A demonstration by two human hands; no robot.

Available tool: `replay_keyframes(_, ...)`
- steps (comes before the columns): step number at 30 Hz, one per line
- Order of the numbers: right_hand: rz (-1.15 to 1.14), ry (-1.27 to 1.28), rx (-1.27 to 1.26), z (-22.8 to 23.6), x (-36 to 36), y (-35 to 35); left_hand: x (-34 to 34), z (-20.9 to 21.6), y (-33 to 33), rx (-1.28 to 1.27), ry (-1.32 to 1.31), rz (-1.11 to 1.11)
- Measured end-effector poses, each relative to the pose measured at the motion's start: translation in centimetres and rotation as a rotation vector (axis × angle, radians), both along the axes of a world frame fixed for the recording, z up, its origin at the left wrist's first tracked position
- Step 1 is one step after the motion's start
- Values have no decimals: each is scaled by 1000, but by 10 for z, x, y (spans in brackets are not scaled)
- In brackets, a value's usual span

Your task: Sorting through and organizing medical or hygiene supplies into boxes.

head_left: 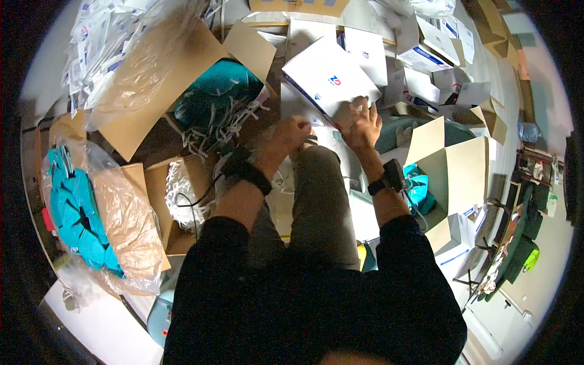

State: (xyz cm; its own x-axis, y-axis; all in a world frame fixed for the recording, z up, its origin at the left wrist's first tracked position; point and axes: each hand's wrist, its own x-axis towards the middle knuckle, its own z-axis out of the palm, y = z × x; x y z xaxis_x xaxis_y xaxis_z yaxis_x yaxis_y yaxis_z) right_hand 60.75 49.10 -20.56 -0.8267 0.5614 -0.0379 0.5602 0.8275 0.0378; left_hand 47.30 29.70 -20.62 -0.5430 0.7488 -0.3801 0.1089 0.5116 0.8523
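A flat white box (331, 76) with a small printed mark and a blue-trimmed side lies tilted in front of me, its top closed. My right hand (360, 126) is at its near right corner, touching it with fingers spread. Beside its near left edge, my left hand (291, 134) has its fingers curled together; whatever is in them is too small or hidden to name. Both wrists wear dark straps, and a small device (395, 175) sits at the right one.
On the left, an open carton (246, 48) holds teal fabric (222, 82) and shredded paper (213, 125). Bagged teal garments (79, 210) lie nearer. To the right, another open carton (465, 167) holds a teal bundle (418, 188). White boxes (413, 85) stand at the far right.
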Motion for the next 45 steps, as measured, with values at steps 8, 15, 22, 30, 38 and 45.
replay_keyframes(8,375,221,-117,8,-17,4,9,-89,55,79,-192,170)
replay_keyframes(15,454,-14,11,5,-23,18,15,-125,86,269,77,295)
replay_keyframes(22,358,-3,-11,5,-20,18,22,-108,92,213,-83,175)
replay_keyframes(30,172,165,-110,-5,-36,32,-20,-123,95,397,177,776)
replay_keyframes(38,180,136,-174,-18,-72,30,-55,-105,90,505,-471,929)
replay_keyframes(45,166,75,-206,-9,-79,26,-55,-92,82,558,-141,970)
